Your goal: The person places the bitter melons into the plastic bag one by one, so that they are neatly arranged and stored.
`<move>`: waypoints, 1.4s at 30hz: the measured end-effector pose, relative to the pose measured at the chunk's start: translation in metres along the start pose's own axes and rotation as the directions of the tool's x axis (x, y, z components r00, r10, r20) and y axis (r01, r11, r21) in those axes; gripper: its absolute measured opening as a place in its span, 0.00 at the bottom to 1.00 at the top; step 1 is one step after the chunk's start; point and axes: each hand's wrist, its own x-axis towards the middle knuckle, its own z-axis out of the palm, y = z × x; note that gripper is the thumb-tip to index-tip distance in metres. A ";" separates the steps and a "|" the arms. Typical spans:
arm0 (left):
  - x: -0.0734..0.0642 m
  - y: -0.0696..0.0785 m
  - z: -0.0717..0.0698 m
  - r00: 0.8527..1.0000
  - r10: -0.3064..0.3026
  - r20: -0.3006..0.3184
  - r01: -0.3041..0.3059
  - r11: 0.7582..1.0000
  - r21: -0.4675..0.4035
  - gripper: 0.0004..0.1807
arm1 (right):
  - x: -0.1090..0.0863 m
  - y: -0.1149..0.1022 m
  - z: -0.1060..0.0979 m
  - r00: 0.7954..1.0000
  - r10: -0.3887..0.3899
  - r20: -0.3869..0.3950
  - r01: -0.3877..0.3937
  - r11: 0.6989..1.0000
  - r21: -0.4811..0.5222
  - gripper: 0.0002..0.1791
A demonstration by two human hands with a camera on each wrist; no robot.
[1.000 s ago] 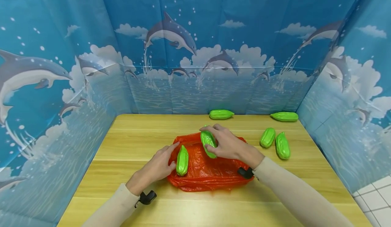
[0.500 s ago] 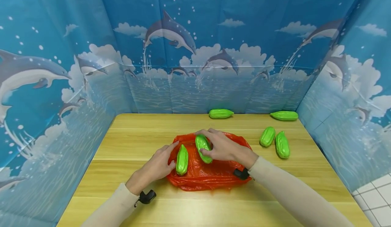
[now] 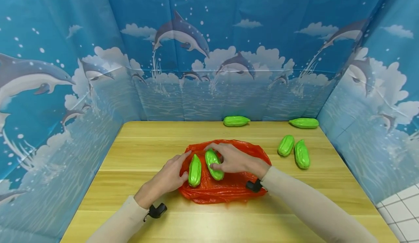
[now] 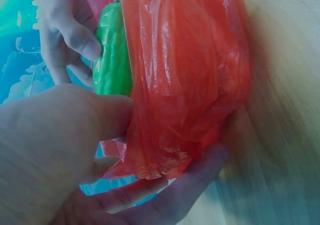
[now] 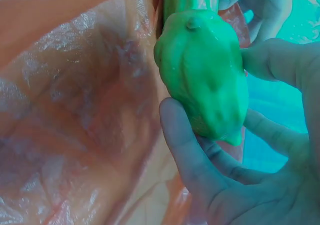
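Note:
My right hand (image 3: 234, 160) grips a green ribbed gourd (image 3: 214, 164), tilted over the open red plastic bag (image 3: 229, 194). In the right wrist view, thumb and fingers close around that gourd (image 5: 205, 80), whose small pointed end faces down. A second green ribbed gourd (image 3: 194, 172) stands at the bag's left side, beside my left hand (image 3: 168, 174). My left hand holds the bag's left edge. The left wrist view shows its thumb against the red film (image 4: 180, 75) and its other fingers bent around the lower part. Part of the bag's inside is hidden by my right hand.
Two more green gourds (image 3: 302, 155) lie to the right of the bag on the wooden table (image 3: 137, 144). Another gourd (image 3: 236, 121) is at the back edge, and one (image 3: 304, 123) at the back right corner. A dolphin-print curtain (image 3: 209, 90) encloses the back and sides.
My right hand has moved left and toward me with its gourd, lowering it beside the other gourd in the bag. My left hand has stayed at the bag's left edge.

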 end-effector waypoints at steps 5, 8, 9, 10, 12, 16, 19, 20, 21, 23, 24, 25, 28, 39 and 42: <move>-0.001 -0.001 0.000 1.000 -0.003 -0.001 0.003 1.000 -0.001 0.42 | 0.002 0.001 0.006 1.000 0.009 0.013 -0.009 1.000 0.022 0.35; -0.001 0.000 0.000 1.000 0.001 -0.005 -0.001 1.000 -0.002 0.42 | 0.003 0.002 0.008 1.000 0.017 0.010 -0.017 1.000 0.024 0.35; -0.001 0.000 0.000 1.000 0.002 -0.006 -0.002 1.000 -0.003 0.42 | 0.003 0.003 0.009 1.000 0.021 0.009 -0.021 1.000 0.023 0.35; -0.001 0.000 -0.001 1.000 0.003 -0.006 -0.003 1.000 -0.001 0.42 | 0.004 0.002 0.009 1.000 0.023 0.007 -0.023 0.999 0.021 0.35; -0.001 0.001 -0.001 1.000 0.005 -0.007 -0.005 1.000 -0.002 0.42 | 0.005 0.002 0.010 1.000 0.029 0.008 -0.029 0.999 0.019 0.35; -0.001 0.001 -0.001 1.000 0.007 -0.008 -0.007 1.000 -0.003 0.42 | 0.007 0.002 0.013 0.999 0.050 0.013 -0.050 0.999 0.019 0.35; -0.001 0.001 -0.001 1.000 0.008 -0.008 -0.008 1.000 -0.006 0.42 | 0.009 0.002 0.015 0.998 0.068 0.012 -0.069 0.997 0.024 0.35; -0.001 0.000 0.000 1.000 0.009 -0.007 -0.009 1.000 -0.006 0.42 | 0.010 0.003 0.015 0.997 0.073 0.012 -0.073 0.997 0.024 0.36; -0.001 0.000 0.000 1.000 0.009 -0.007 -0.009 1.000 -0.006 0.42 | 0.010 0.003 0.016 0.997 0.076 0.015 -0.076 0.997 0.026 0.36; -0.001 0.000 0.000 1.000 0.010 -0.006 -0.010 1.000 -0.004 0.43 | 0.010 0.004 0.017 0.997 0.080 0.018 -0.081 0.996 0.038 0.36; -0.001 0.000 0.000 1.000 0.011 -0.006 -0.011 1.000 -0.004 0.43 | 0.010 0.004 0.018 0.996 0.082 0.020 -0.083 0.996 0.043 0.37; -0.001 0.000 0.000 1.000 0.012 -0.006 -0.012 1.000 -0.003 0.43 | 0.010 0.004 0.019 0.996 0.083 0.024 -0.084 0.995 0.051 0.37; -0.001 0.000 0.001 1.000 0.015 -0.006 -0.015 1.000 -0.004 0.43 | 0.009 0.004 0.020 0.996 0.079 0.032 -0.081 0.994 0.072 0.37; -0.001 -0.001 0.002 1.000 0.017 -0.009 -0.017 1.000 -0.004 0.43 | 0.006 0.004 0.020 0.996 0.068 0.051 -0.072 0.994 0.077 0.36; -0.001 -0.001 0.002 1.000 0.014 -0.010 -0.014 1.000 -0.004 0.43 | 0.005 0.003 0.019 0.996 0.068 0.057 -0.072 0.995 0.072 0.35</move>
